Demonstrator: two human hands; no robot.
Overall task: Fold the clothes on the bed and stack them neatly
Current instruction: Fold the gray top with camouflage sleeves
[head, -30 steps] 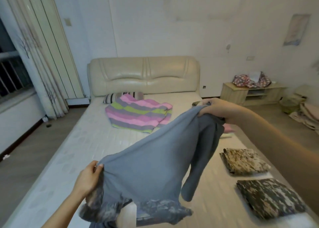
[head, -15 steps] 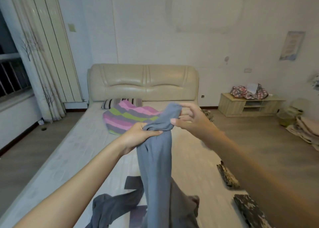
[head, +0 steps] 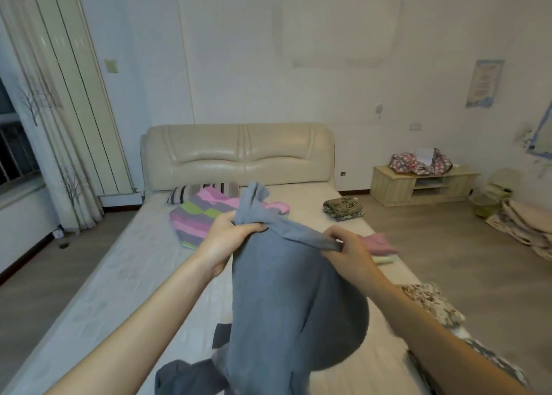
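Note:
A grey garment (head: 286, 299) hangs in the air above the bed (head: 125, 275), its lower part trailing onto the mattress. My left hand (head: 227, 239) grips a bunched part of its top edge. My right hand (head: 346, 251) pinches the same edge a little to the right, and the cloth is stretched between them. A pink, green and grey striped garment (head: 203, 215) lies unfolded near the headboard. Folded camouflage pieces lie at the bed's right edge, one far (head: 343, 207) and one near (head: 430, 302). A pink folded piece (head: 378, 242) shows behind my right hand.
A striped pillow (head: 191, 190) rests against the cream headboard (head: 239, 155). A low wooden cabinet (head: 418, 185) with a floral bag stands at the right wall. Bedding is piled on the floor at far right (head: 522, 224). Curtains (head: 53, 119) hang at the left.
My hands, held together at the garment's top half a second ago, have moved apart and lower, drawing its top edge out between them. The view has tilted up.

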